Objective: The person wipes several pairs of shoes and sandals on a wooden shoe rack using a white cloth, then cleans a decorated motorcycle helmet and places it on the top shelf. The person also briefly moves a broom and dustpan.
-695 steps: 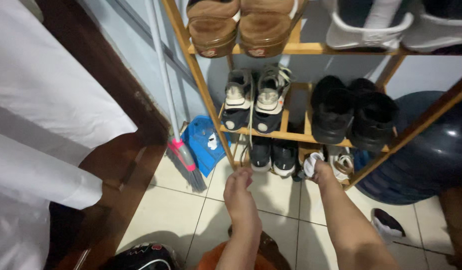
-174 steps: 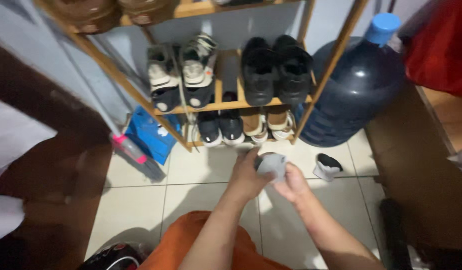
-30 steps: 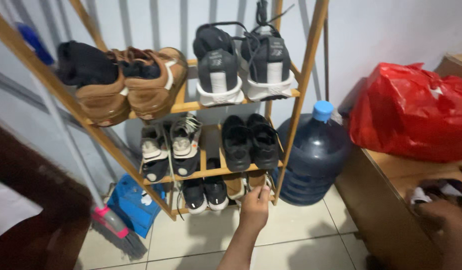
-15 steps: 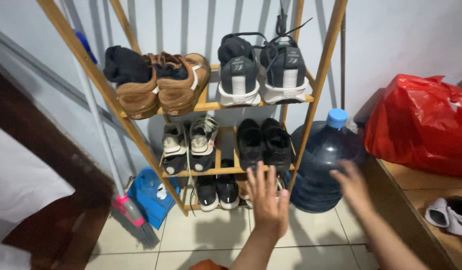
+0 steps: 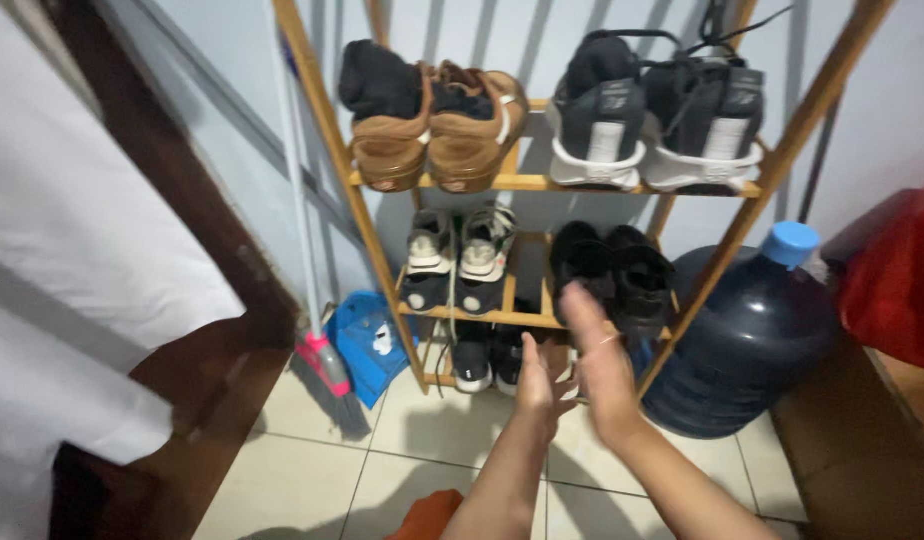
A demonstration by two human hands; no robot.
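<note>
So both hands are empty, fingers spread: the left hand [image 5: 538, 385] is just beside the right hand [image 5: 600, 365], which reaches at the black shoes [image 5: 612, 275] right above its fingertips on the wooden shoe rack [image 5: 357, 215]. Risky bit imo: loose laces from the grey sneakers [image 5: 452, 255] up-left could snag a finger and drag a shoe off.

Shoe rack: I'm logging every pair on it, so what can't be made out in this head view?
- Bottom-shelf shoes: right side hidden behind the left hand and right hand.
- Rack top: cut off by the frame's upper edge.
- Red bag: cut off by the right edge.
- Both hands: motion-blurred; they look empty.
</note>
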